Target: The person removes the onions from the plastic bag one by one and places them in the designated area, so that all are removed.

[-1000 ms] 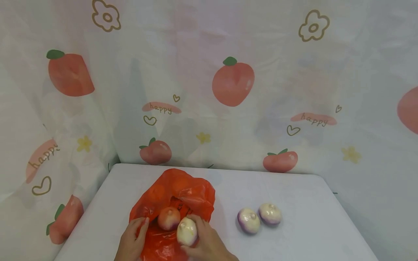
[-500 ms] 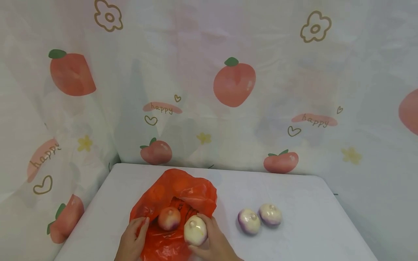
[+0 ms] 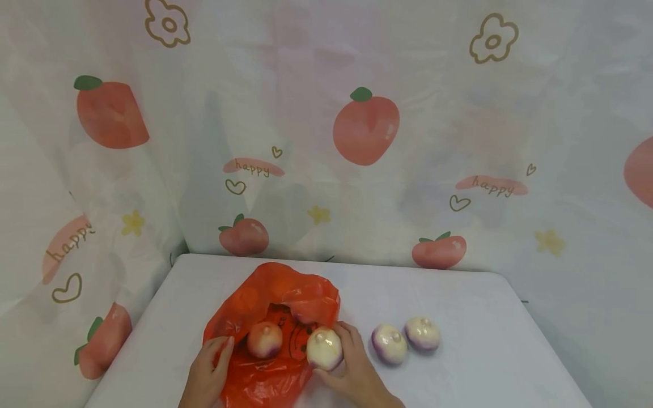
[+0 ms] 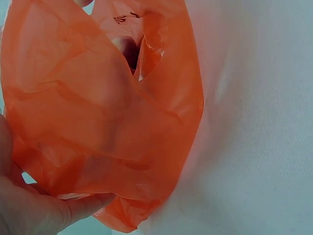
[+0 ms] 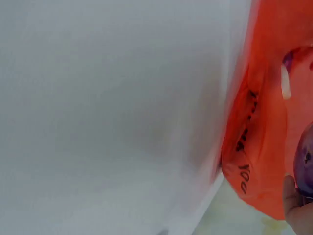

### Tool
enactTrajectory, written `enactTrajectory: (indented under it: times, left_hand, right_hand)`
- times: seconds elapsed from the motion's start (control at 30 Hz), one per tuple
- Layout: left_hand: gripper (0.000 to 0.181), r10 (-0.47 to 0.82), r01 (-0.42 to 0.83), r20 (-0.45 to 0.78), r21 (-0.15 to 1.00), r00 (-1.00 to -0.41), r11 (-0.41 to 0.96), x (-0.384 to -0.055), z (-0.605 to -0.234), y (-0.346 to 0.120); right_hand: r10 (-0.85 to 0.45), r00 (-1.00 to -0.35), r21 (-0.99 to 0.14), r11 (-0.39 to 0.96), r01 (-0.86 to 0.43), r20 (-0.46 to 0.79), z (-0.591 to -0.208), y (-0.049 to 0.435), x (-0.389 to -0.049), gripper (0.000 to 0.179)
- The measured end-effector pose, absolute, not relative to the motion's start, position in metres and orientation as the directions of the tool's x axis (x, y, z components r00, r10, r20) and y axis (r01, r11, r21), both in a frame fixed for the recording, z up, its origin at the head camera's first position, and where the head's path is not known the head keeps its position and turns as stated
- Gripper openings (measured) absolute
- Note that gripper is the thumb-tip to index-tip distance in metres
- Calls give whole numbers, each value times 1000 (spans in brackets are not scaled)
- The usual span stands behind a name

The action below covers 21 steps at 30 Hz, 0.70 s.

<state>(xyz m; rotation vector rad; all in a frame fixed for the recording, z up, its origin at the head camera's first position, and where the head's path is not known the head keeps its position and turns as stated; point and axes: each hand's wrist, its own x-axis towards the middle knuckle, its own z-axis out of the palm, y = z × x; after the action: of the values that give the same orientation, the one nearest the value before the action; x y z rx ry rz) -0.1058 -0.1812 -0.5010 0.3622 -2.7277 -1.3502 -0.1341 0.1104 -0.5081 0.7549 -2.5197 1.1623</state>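
In the head view a red plastic bag (image 3: 255, 385) lies on the table with its mouth spread towards me. My left hand (image 3: 208, 365) pinches the left edge of the bag; thumb and fingers meet on the film in the left wrist view. My right hand (image 3: 357, 362) holds a glossy white-and-purple turnip (image 3: 325, 348) over the right side of the mouth, thumb below and fingers behind. In the right wrist view its purple end (image 5: 304, 166) shows. Another turnip (image 3: 264, 340), tinted pinkish, sits within the mouth. Rounded shapes (image 3: 280, 286) show dimly through the film at the back.
Two more white-and-purple turnips, a nearer one (image 3: 389, 344) and a farther one (image 3: 422, 333), lie side by side right of the bag. The white table (image 3: 469, 368) meets a fruit-printed curtain (image 3: 306, 192) at the back and left.
My right hand has moved right with the turnip, away from the one in the bag's mouth. More black print on the bag shows now. My left hand stays at the left edge.
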Motion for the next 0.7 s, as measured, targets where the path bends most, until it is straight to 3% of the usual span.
enactTrajectory:
  times: [0.17,0.37,0.57,0.7]
  left_hand:
    - [62,-254,-182,-36,794,-967,580,-106,-503,-181]
    - [63,-252,-187,-47,803,-967,566,-107,-503,-181]
    - [51,-263,-176,-27,809,-964,561,-105,-504,-181]
    - [53,-256,-173,-31,816,-966,552,-105,-505,-182]
  right_hand:
    - [-306,-801,-573,572,-587,514,-509,122,-140,80]
    - [-241,-831,-562,639,-525,502,-509,136,-145,74]
    - [-233,-787,-491,671,-555,571,-508,150,-158,73]
    - [-231,-758,-421,716,-557,609,-506,154,-168,73]
